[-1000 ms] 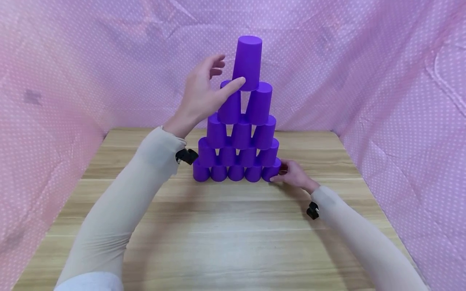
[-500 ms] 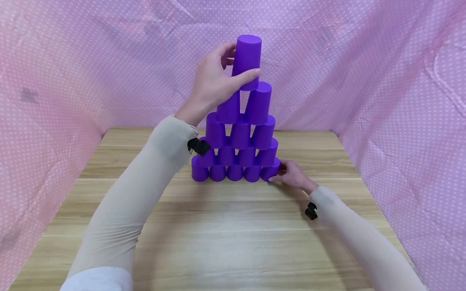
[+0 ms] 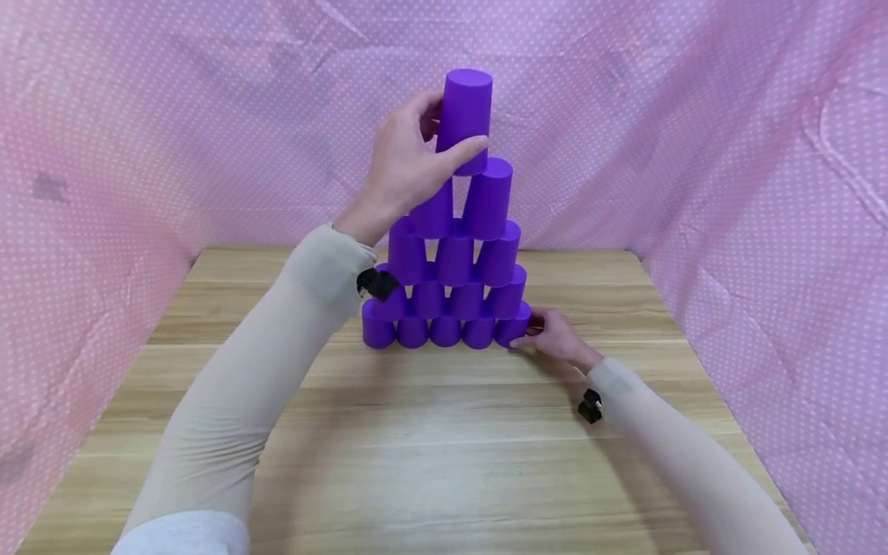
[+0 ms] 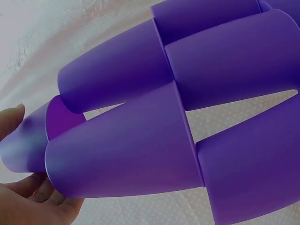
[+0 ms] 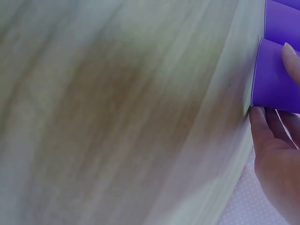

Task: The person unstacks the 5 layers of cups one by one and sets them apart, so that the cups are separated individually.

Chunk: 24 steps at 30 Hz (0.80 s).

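Observation:
Purple plastic cups stand upside down in a tapering pyramid of several rows, with a single cup (image 3: 466, 108) at its peak. Around that peak cup my left hand (image 3: 405, 158) curls, thumb across the front and fingers behind. In the left wrist view the same top cup (image 4: 23, 147) lies between thumb and fingers, its open rim resting on the row beneath. Low down, my right hand (image 3: 560, 339) holds the rightmost bottom cup (image 3: 509, 330), thumb at its front and fingers at its far side. The right wrist view shows this corner cup (image 5: 274, 77) standing on the wood.
Beneath the pyramid is a wood-grain table (image 3: 444, 455). Pink dotted cloth (image 3: 624, 131) hangs behind and along both sides. My left forearm (image 3: 243, 385) reaches up in front of the pyramid's left side and hides parts of some cups.
My left hand has moved right and its thumb and fingers have come round the top cup. My right hand stays at the bottom corner cup. The whole scene shifts slightly left in view.

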Motion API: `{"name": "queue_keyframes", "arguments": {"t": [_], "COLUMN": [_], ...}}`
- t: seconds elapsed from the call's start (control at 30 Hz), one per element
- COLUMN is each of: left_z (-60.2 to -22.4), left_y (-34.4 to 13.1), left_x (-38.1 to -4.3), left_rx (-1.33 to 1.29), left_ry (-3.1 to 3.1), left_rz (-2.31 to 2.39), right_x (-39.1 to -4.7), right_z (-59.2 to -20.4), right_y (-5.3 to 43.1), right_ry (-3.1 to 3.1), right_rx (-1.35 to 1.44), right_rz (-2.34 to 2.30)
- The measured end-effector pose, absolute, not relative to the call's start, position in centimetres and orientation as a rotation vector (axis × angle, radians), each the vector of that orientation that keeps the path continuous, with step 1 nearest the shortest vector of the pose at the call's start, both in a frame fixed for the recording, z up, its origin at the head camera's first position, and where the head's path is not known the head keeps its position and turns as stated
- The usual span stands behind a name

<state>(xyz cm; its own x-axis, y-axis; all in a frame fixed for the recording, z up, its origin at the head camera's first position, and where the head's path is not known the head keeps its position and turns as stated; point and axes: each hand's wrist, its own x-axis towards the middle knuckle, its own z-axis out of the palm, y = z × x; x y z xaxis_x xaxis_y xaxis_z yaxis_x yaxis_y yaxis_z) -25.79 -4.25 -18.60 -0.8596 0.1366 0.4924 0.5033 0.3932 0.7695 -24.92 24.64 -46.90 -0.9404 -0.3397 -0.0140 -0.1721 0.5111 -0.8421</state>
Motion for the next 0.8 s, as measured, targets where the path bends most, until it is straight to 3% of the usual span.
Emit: {"name": "queue_keyframes", "arguments": {"t": [0.2,0.8], "left_z": [-18.8,-18.3], "left_y": [-4.3,-7.5], "left_x": [-25.9,-25.1], "left_rx": [-0.557,-0.522], "left_ry": [-2.279,-1.991], "left_rz": [-1.437,-1.563], "right_x": [-24.1,-24.6], "right_z": [-45.5,-46.8], "right_y": [24.1,24.6], "right_ry": [2.549,2.567], "right_rx": [-0.453,-0.393], "right_rz": [-1.408,-1.405]}}
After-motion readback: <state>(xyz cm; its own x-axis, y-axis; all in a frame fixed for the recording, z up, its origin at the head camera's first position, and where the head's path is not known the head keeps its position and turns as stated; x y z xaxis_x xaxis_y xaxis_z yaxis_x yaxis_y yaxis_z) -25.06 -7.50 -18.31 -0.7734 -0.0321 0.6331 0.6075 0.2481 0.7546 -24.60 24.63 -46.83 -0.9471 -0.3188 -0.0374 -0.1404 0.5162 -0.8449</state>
